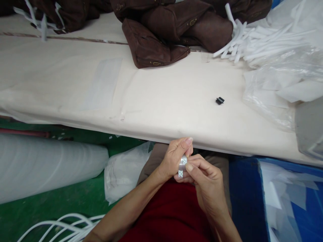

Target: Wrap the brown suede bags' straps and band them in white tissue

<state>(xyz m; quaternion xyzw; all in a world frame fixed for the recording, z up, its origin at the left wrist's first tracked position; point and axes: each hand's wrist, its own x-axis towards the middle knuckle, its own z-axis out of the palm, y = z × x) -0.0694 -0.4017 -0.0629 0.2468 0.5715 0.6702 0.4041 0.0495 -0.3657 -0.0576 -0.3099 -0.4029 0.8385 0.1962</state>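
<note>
Just in front of the table edge, over my lap, both hands meet around a small roll of tape [181, 167], clear or silvery with a pale blue and white pattern. My left hand [174, 158] is closed around it, thumb on top. The fingers of my right hand [208, 176] are bent, with thumb and fingertips pinched at the roll's right side. Whether a loose end of tape is between them is too small to tell. On the table beyond lies a small black clip-like piece [220, 100], apart from both hands.
Brown leather-look bags [153, 47] lie along the back of the cream-covered table [161, 101]. White foam cords [242, 40] and clear plastic bags [272, 97] are at right. A blue bin [246, 198] holds white sheets. A large wrapped roll [50, 164] lies at left.
</note>
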